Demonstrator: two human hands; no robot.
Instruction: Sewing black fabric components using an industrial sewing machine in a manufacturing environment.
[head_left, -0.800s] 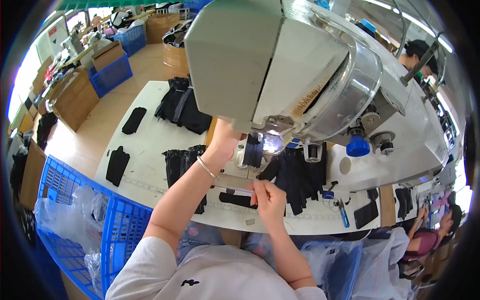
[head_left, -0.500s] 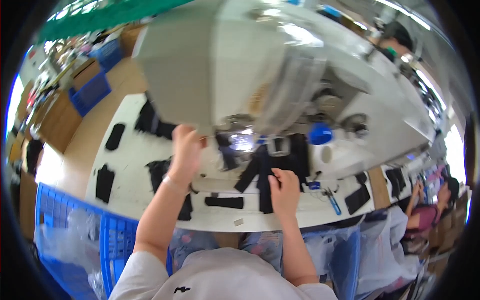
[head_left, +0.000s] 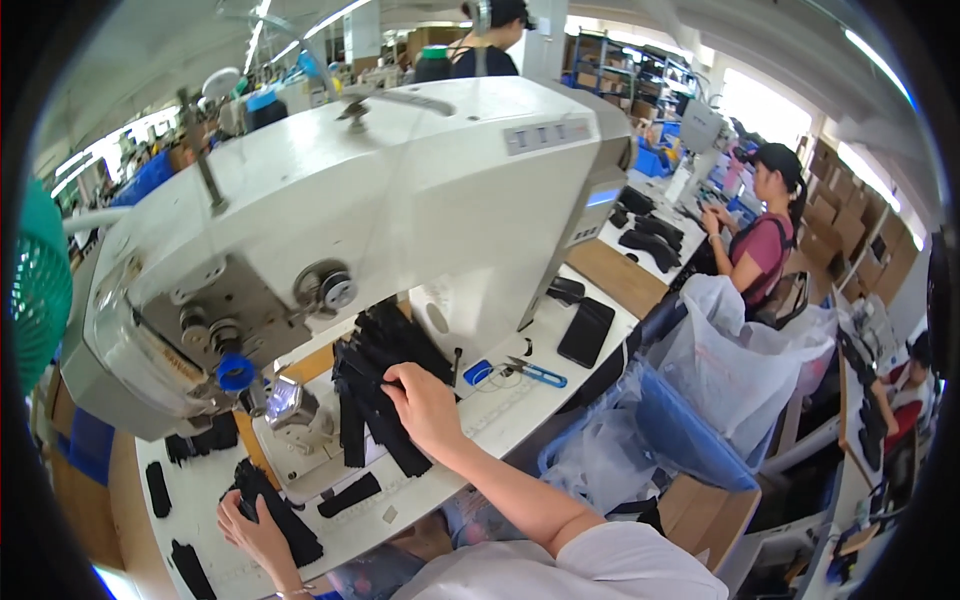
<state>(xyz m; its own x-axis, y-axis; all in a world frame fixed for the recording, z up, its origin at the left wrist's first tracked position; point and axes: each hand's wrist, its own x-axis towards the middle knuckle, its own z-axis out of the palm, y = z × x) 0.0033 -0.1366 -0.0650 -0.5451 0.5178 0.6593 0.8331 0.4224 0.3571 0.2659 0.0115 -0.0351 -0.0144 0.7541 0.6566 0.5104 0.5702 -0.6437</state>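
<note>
At the table's near left, my left hand has its thumb and fingers closed around the edge of a stack of black fabric pieces. My right hand is at a larger pile of black fabric strips beneath the sewing machine's arm, thumb and forefinger pinching at its edge. A white sewing machine stands over the table. Its needle area, lit and partly covered by a clear guard, lies between my hands. One short black strip rests near the table's front edge.
Blue-handled thread snips and a black phone lie to the right. More black pieces are at the far left. A blue crate with plastic bags stands right of the table. A co-worker sits beyond.
My view has swung right and up. My left hand has gone from the far side of the fabric to the stack near the front edge; my right hand stays by the larger pile.
</note>
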